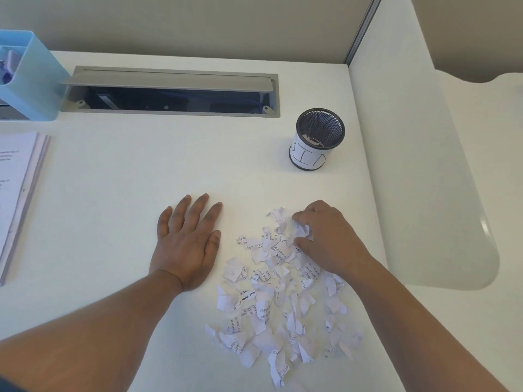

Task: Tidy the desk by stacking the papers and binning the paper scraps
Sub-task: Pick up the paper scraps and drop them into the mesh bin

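Your left hand point(186, 244) lies flat, fingers straight (slightly spread); your right hand point(325, 236) has fingers curled, pinching

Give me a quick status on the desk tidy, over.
Left hand flat on desk, right hand gripping paper scraps. Papers stacked far left. Mesh bin upright, path clear.

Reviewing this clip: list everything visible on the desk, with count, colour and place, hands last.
paper scraps: many, white with black print, piled front centre-right
mesh cup: one, black with white label, upright behind the scraps
stacked papers: one stack, white, left edge
organiser: one, light blue, back left
cable tray: one, grey, lid open, back centre
desk: one, white
left hand: flat on desk
right hand: gripping scraps
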Demonstrator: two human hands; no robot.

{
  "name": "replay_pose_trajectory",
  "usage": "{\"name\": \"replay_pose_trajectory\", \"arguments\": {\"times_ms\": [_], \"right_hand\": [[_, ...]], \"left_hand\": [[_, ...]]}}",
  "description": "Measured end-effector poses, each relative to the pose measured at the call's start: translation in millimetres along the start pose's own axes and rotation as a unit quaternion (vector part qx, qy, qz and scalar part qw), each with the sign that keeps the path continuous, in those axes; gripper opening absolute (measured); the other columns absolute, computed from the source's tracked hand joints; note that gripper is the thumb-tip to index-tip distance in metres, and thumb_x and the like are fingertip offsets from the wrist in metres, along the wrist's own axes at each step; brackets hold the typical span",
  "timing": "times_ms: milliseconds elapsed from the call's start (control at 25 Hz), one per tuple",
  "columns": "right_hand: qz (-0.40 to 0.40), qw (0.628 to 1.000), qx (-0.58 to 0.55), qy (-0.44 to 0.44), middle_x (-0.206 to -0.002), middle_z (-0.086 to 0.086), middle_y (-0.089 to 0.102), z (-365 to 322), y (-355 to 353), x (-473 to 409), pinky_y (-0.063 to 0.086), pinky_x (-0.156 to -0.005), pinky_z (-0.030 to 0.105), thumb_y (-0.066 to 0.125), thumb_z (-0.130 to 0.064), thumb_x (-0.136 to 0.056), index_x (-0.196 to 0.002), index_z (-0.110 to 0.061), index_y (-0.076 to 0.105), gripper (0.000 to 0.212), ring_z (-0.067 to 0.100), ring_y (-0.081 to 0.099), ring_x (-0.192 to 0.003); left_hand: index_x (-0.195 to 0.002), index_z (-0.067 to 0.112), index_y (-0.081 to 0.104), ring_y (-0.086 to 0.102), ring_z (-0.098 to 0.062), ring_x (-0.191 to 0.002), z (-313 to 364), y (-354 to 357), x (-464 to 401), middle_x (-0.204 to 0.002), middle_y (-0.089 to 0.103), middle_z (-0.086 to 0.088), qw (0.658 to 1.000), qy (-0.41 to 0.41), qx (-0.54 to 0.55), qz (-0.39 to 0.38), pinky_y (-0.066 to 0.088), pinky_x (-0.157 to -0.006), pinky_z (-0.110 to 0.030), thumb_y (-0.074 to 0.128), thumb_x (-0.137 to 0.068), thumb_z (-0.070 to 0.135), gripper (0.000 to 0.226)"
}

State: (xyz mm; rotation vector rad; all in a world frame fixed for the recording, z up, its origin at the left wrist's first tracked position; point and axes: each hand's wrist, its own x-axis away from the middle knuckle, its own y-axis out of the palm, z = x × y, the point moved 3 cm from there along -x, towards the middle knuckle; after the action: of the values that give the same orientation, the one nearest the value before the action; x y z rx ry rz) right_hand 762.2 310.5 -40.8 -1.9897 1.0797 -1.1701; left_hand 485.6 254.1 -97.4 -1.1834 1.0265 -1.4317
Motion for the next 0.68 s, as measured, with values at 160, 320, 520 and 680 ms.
{"name": "replay_pose_trajectory", "arguments": {"times_ms": [160,320,520,680], "right_hand": [[0.040,0.999,-0.014,-0.020,-0.099,0.004,0.062,-2,1,3,0.052,-0.081,0.038,0.059,-0.014,-0.092,-0.103,-0.014,0.072,0.017,0.025,0.061,-0.088],[0.093,0.991,-0.098,-0.009,-0.084,-0.007,0.066,1,-5,4,0.051,-0.073,0.028,0.070,-0.015,-0.088,-0.080,-0.023,0.068,0.012,0.008,0.062,-0.077],[0.115,0.947,-0.297,0.029,-0.071,-0.005,0.072,-3,-29,3,0.045,-0.060,0.013,0.078,-0.011,-0.085,-0.078,-0.017,0.075,0.010,0.003,0.059,-0.060],[0.182,0.881,-0.436,0.008,-0.082,0.011,0.076,-14,-67,-12,0.052,-0.070,0.022,0.080,-0.004,-0.083,-0.083,-0.005,0.076,0.005,0.012,0.063,-0.071]], "left_hand": [[-0.160,0.032,0.025,0.009,-0.031,-0.157,-1,0,1,-0.169,0.018,0.001,1.000,-0.002,-0.003,0.001,0.005,-0.125,-0.053,0.017,-0.103,0.047,0.060],[-0.160,0.032,0.026,0.010,-0.032,-0.157,0,0,0,-0.169,0.019,0.000,1.000,0.000,0.002,0.002,0.005,-0.125,-0.053,0.018,-0.103,0.047,0.060],[-0.161,0.033,0.024,0.006,-0.030,-0.157,-1,1,1,-0.170,0.016,0.002,1.000,-0.004,0.003,-0.001,0.002,-0.126,-0.051,0.016,-0.103,0.047,0.060],[-0.161,0.033,0.024,0.006,-0.030,-0.157,0,0,1,-0.170,0.016,0.002,1.000,-0.002,0.005,-0.004,0.003,-0.126,-0.052,0.017,-0.103,0.047,0.060]]}}
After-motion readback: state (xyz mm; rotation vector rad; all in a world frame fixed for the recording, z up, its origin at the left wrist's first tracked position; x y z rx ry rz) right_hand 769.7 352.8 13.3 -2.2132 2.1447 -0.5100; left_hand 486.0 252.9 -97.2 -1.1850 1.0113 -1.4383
